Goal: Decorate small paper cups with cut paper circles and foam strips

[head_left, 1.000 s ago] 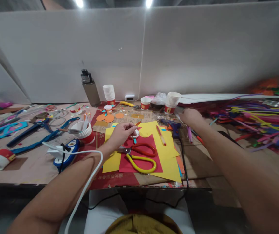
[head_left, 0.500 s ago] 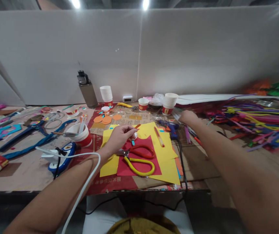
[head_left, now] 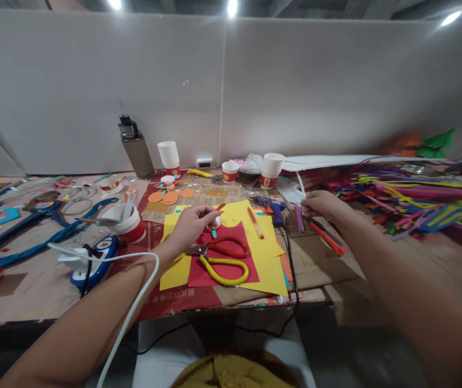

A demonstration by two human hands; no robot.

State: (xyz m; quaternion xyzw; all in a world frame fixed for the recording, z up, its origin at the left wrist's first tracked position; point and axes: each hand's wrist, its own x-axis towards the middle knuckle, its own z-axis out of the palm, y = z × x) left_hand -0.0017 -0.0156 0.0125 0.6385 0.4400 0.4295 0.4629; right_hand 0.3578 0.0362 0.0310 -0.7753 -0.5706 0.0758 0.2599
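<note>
My left hand [head_left: 194, 223] is closed in a pinch over the coloured paper, holding a small white round piece [head_left: 216, 221] with orange and blue bits at its edges. Under it lie scissors [head_left: 225, 261] with one red and one yellow handle, on a red paper sheet [head_left: 239, 269] over yellow paper [head_left: 269, 272]. To the right, my right hand [head_left: 323, 205] grips a thin white stick [head_left: 301, 184], raised at a slant. Close by are a blue glue gun [head_left: 277, 210], a purple piece [head_left: 299, 217] and a red-orange cutter [head_left: 328, 237]. An orange pen [head_left: 255, 222] rests on the yellow paper.
Stacked paper cups [head_left: 271, 170], another stack [head_left: 169, 159] and a bottle [head_left: 137, 148] stand along the white partition. Bundled pipe cleaners [head_left: 416, 194] spread at right. A white cable [head_left: 133, 318] crosses my left forearm from a blue power strip [head_left: 97, 261]. Orange paper circles [head_left: 170, 198] lie behind.
My right hand has drawn back toward me from the whitish pile near the cups, and a white stick now shows in its fingers. My left hand keeps its pinch. The view has shifted slightly.
</note>
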